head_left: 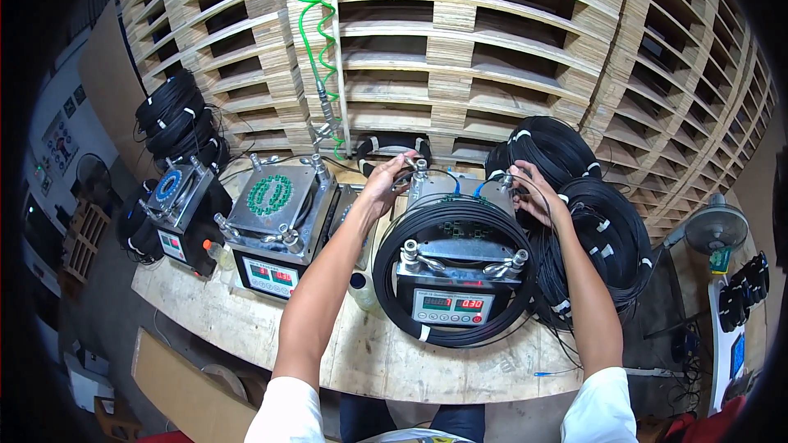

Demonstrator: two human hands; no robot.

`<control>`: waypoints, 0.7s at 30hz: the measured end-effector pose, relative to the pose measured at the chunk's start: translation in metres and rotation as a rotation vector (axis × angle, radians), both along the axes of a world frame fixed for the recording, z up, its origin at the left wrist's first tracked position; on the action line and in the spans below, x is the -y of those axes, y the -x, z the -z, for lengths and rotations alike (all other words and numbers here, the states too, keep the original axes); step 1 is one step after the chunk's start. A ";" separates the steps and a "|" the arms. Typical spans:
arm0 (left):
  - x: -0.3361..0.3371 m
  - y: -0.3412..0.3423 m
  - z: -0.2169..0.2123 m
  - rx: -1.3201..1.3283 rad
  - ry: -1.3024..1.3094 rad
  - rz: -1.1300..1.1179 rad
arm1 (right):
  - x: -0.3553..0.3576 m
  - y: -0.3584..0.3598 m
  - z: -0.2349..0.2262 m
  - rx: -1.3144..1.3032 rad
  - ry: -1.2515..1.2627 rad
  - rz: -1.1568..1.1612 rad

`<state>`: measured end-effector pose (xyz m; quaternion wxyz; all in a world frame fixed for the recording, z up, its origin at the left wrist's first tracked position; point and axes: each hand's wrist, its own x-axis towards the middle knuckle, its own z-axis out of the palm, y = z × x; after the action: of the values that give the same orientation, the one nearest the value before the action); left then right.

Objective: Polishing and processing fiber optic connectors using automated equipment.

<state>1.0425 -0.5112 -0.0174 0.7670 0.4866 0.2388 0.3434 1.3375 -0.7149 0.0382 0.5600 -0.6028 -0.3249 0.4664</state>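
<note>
A polishing machine (pixel 453 308) with a lit red digital display stands on the bench in front of me. A coil of black cable (pixel 384 295) hangs round its front, with blue-tipped cable ends (pixel 478 189) at the metal top plate (pixel 439 186). My left hand (pixel 384 186) is closed at the rear left corner clamp (pixel 420 169). At the rear right corner, the fingers of my right hand (pixel 539 195) are bent round the metal clamp there, partly hidden by the hand and cable. Front clamps (pixel 411 251) show inside the coil.
Left stand a second machine (pixel 267 234) with a green-dotted plate and a smaller one (pixel 176 213) with a blue ring. Black cable coils (pixel 603 238) are stacked at right, more (pixel 172 111) at far left. A green air hose (pixel 305 16) hangs before wooden pallets (pixel 492 25). A bottle (pixel 362 291) stands between machines.
</note>
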 end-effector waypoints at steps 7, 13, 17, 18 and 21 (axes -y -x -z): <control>0.067 0.031 -0.066 -0.117 -0.474 -0.519 | 0.003 0.007 -0.009 0.172 -0.009 0.041; 0.218 0.060 -0.061 -0.321 -1.253 -0.661 | 0.032 0.015 -0.011 0.428 -0.218 0.189; 0.242 0.064 -0.038 -0.564 -1.363 -0.542 | 0.073 0.025 -0.011 0.605 -0.426 0.486; 0.239 0.065 -0.036 -0.504 -1.332 -0.537 | 0.084 0.037 -0.010 0.746 -0.518 0.598; 0.228 0.076 -0.023 -0.298 -1.209 -0.559 | 0.118 0.106 -0.012 0.860 -0.739 0.736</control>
<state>0.9662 -0.7389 0.0059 0.2018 0.7917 0.2246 0.5311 1.2317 -0.8330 0.0504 0.6723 -0.5752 -0.4306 -0.1778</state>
